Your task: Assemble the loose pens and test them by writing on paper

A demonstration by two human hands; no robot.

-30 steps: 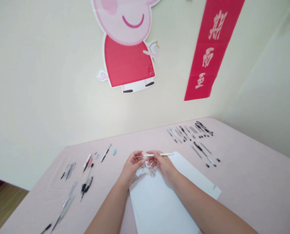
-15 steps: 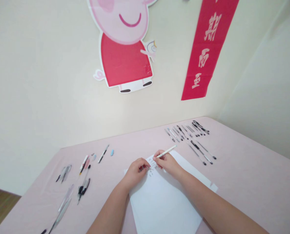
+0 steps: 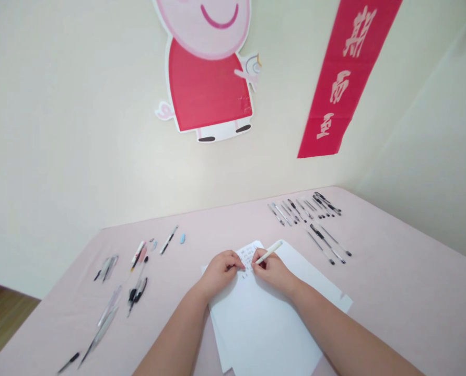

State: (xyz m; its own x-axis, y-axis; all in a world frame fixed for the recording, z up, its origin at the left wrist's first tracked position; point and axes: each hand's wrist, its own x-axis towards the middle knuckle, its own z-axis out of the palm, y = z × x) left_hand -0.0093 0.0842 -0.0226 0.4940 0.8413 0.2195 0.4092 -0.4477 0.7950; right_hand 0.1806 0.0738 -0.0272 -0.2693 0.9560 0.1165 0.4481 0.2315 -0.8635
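Note:
A white pen (image 3: 271,250) is pinched in my right hand (image 3: 272,270), its tip down on the white paper (image 3: 264,324) near the top edge. Small dark handwritten marks cover the upper part of that sheet. My left hand (image 3: 222,270) rests on the paper's upper left, close beside the writing. Its fingers are curled in with thumb and fingertips together; whether something small is between them is hidden. The paper lies tilted on the pink table (image 3: 405,292), with more than one sheet stacked and edges showing at the sides.
Several black-and-clear pens (image 3: 295,211) lie in a row at the back right, with more pens (image 3: 327,243) in front. At left are pens (image 3: 137,295), a clear pack (image 3: 106,267) and a blue piece (image 3: 183,238). A pig cutout (image 3: 211,89) and red banner (image 3: 345,89) hang behind.
My right hand has shifted slightly down and right on the page, and the pen stands at a steeper angle. My left fingers are tucked a little closer. The whole view has shifted slightly.

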